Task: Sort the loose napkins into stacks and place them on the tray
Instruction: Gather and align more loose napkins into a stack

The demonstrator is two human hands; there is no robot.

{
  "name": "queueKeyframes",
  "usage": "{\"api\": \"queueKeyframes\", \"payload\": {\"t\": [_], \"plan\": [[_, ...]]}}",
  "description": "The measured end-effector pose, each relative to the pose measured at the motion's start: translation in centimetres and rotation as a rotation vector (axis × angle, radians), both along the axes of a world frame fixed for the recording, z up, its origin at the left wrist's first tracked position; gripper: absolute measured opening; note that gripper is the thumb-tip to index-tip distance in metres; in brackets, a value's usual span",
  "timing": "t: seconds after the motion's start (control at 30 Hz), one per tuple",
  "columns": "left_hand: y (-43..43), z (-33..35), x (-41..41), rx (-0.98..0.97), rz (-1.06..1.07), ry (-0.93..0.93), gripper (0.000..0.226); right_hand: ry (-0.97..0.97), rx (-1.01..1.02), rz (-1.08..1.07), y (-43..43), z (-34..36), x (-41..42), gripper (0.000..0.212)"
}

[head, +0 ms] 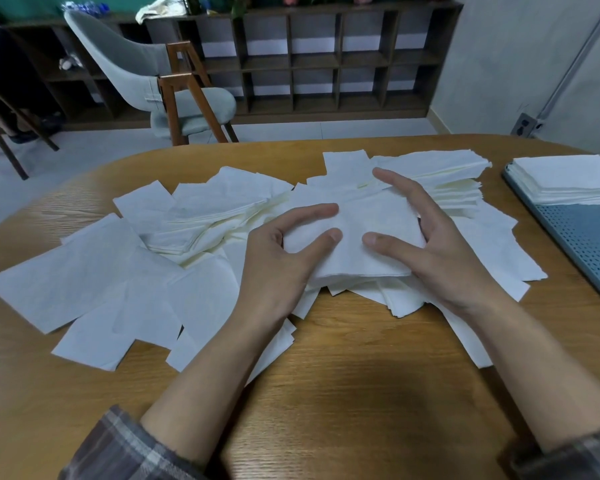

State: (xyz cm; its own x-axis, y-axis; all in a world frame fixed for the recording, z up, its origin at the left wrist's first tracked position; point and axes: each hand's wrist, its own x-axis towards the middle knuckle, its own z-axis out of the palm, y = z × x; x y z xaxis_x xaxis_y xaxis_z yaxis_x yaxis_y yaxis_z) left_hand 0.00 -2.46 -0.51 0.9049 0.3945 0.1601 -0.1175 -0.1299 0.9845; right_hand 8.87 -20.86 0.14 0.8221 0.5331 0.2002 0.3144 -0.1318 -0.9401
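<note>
Two hands are at work on a rounded wooden table [343,375], its grain running across in front of you. Beyond it stand a grey upholstered chair [125,64] with wooden legs and a long dark shelf unit [312,60] of open cubbies against the back of the room, with a pale floor [291,128] between them and a grey wall [516,64] to your right. Loose napkins [94,271], all white, lie scattered and overlapping across the middle of the table, spreading widest to your left. Your left hand [281,268] and right hand [444,251] face each other and hold a small stack [357,258] between them on top of that heap, thumbs on its upper face and fingers curled at its sides. At the far right edge sits a blue-grey perforated tray [582,237], well apart from your hands, with a neat pile [565,178] of napkins on its far end.
</note>
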Motion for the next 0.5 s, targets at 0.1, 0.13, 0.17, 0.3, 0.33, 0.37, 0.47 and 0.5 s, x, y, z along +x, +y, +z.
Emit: {"api": "queueKeyframes", "payload": {"t": [0.1,0.13,0.17,0.3,0.33,0.37,0.47,0.5], "plan": [[-0.21,-0.21,0.02,0.017,0.002,-0.003,0.024,-0.04,-0.036,-0.003,0.08,0.01,-0.01,0.078],[-0.26,-0.24,0.02,0.027,0.007,-0.006,0.024,-0.049,-0.038,-0.002,0.07,0.03,-0.02,0.08],[-0.3,-0.24,0.03,0.039,0.011,-0.009,0.024,-0.059,-0.04,-0.002,0.04,0.03,-0.02,0.08],[-0.3,-0.5,0.07,0.048,0.014,-0.023,0.026,-0.078,-0.05,-0.027,-0.05,0.01,0.08,0.08],[-0.29,-0.54,0.09,0.044,0.011,-0.023,0.027,-0.074,-0.056,-0.029,-0.03,0.04,0.11,0.08],[-0.31,-0.54,0.1,0.038,0.007,-0.024,0.028,-0.069,-0.062,-0.028,-0.02,0.02,0.12,0.081],[-0.33,-0.64,0.15,0.002,0.005,-0.031,0.029,-0.07,-0.068,-0.015,0.02,-0.08,0.05,0.081],[-0.31,-0.7,0.17,-0.022,0.005,-0.034,0.029,-0.074,-0.069,-0.012,0.04,-0.1,0.04,0.081]]}}
